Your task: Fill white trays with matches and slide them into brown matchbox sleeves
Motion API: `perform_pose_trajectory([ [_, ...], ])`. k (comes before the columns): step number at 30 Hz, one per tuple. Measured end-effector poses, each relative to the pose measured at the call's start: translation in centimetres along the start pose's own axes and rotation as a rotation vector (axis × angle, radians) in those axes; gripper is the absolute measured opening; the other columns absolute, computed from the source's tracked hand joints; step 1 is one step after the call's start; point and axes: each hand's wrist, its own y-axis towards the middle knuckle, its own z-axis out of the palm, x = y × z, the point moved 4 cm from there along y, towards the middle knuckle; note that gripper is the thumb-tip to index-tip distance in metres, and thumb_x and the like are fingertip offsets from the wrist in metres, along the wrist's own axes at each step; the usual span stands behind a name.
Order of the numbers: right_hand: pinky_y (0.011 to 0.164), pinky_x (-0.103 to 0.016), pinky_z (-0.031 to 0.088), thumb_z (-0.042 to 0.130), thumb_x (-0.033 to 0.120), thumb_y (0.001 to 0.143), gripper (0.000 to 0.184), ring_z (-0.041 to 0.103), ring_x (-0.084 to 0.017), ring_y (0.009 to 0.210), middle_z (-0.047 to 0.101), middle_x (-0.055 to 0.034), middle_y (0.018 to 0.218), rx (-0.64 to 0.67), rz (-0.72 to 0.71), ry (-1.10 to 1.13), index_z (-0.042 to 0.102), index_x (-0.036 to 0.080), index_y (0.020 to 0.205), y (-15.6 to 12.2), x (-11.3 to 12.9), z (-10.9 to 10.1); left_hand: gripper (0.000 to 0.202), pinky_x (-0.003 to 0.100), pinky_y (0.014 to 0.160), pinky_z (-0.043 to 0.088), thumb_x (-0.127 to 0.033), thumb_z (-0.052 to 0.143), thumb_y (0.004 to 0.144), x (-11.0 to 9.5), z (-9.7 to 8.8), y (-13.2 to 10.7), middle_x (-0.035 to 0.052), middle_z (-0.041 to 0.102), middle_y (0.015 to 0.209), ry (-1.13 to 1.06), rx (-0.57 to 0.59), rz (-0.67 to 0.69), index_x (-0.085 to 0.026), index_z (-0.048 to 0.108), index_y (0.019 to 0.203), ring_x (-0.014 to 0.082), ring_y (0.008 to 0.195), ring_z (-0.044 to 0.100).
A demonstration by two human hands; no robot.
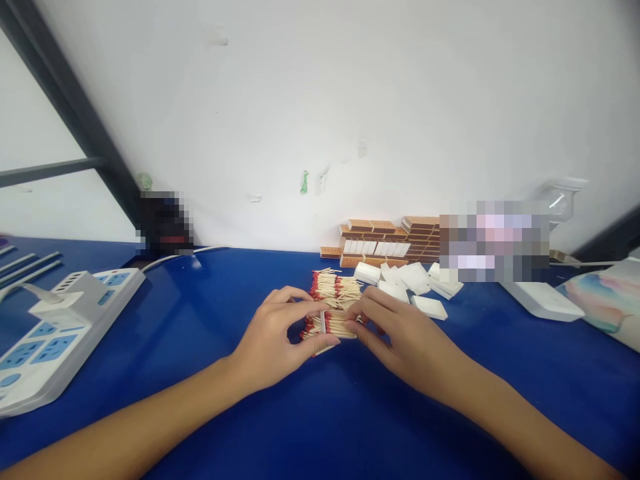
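One matchbox tray (323, 323): filled with red-tipped matches (341, 325), between my hands at the blue table (310, 427).
My left hand (270, 335): thumb and forefinger clasp the tray's left end.
My right hand (395, 328): fingers narrowed at its right end; grip, I cannot tell.
Loose matches (333, 287): heaped just behind.
Matchboxes (423, 235): stacked beyond.

Your left forearm (165, 413) is at 8 o'clock, your right forearm (480, 393) at 4, both bare. Left hand (270, 340) grips in a C, thumb (320, 343) low, forefinger (305, 309) high, tips toward 3. Right hand (400, 327) has fingers (367, 307) curled, thumb close to their tips, aimed around 9.
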Motion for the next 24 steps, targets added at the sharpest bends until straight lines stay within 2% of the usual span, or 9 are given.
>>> perform_pose_trajectory([
  [8, 0.068, -0.032, 0.049, 0.052, 0.022, 0.107, 0.01, 0.062, -0.018, 0.079, 0.064, -0.0056, 0.1, 0.005, 0.003, 0.042, 0.062, 0.021, 0.107, -0.14, 0.35, 0.3, 0.04, 0.043, 0.091, 0.057, -0.044, 0.084, 0.086, -0.02, 0.2, -0.22, 0.009, 0.073, 0.113, -0.019, 0.016, 0.019, -0.024, 0.078, 0.12, 0.0246, 0.101, 0.069],
  [13, 0.072, -0.033, 0.05, 0.052, 0.023, 0.107, 0.01, 0.063, -0.018, 0.082, 0.064, -0.005, 0.101, 0.036, 0.005, 0.071, 0.062, 0.021, 0.103, -0.15, 0.44, 0.4, 0.041, 0.043, 0.092, 0.057, -0.044, 0.084, 0.085, -0.07, 0.35, -0.41, 0.0099, 0.073, 0.112, -0.029, 0.036, 0.045, -0.022, 0.078, 0.12, 0.0248, 0.102, 0.069],
  [24, 0.067, -0.03, 0.047, 0.055, 0.021, 0.106, 0.01, 0.06, -0.017, 0.078, 0.061, -0.0046, 0.097, -0.053, -0.053, 0.031, 0.065, 0.02, 0.105, -0.13, 0.02, -0.22, 0.039, 0.043, 0.092, 0.057, -0.042, 0.084, 0.086, 0.08, 0.16, -0.26, 0.0081, 0.072, 0.113, -0.024, 0.009, 0.013, -0.024, 0.077, 0.12, 0.0241, 0.102, 0.069],
])
